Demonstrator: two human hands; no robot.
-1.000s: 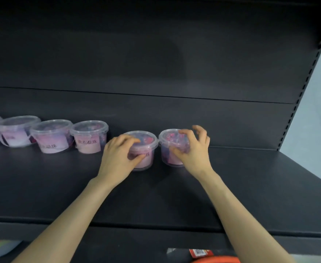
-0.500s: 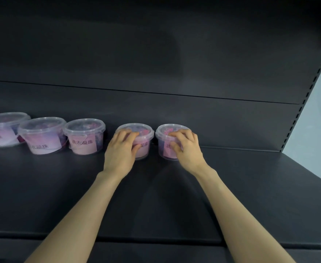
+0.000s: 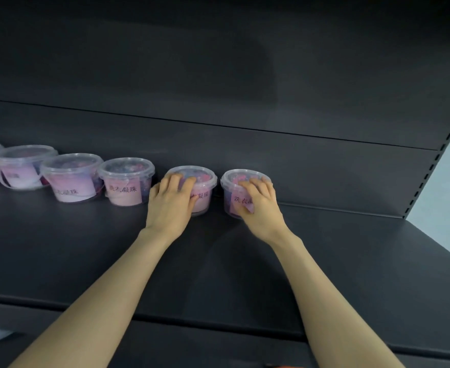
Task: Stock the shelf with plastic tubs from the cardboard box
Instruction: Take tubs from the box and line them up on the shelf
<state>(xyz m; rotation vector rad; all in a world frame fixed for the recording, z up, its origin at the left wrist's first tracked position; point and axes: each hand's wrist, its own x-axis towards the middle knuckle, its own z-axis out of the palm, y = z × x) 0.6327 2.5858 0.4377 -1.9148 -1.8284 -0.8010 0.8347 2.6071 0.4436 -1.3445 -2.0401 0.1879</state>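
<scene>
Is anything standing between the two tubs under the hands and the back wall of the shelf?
Nothing visible does. The left hand grips one clear plastic tub with pink contents, the right hand grips the rightmost such tub; no object shows between either tub and the dark metal back panel.

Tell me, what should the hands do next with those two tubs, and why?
Probably let go and pull back. The left hand holds the second-last tub and the right hand the end tub; both already stand upright in the row.
</scene>
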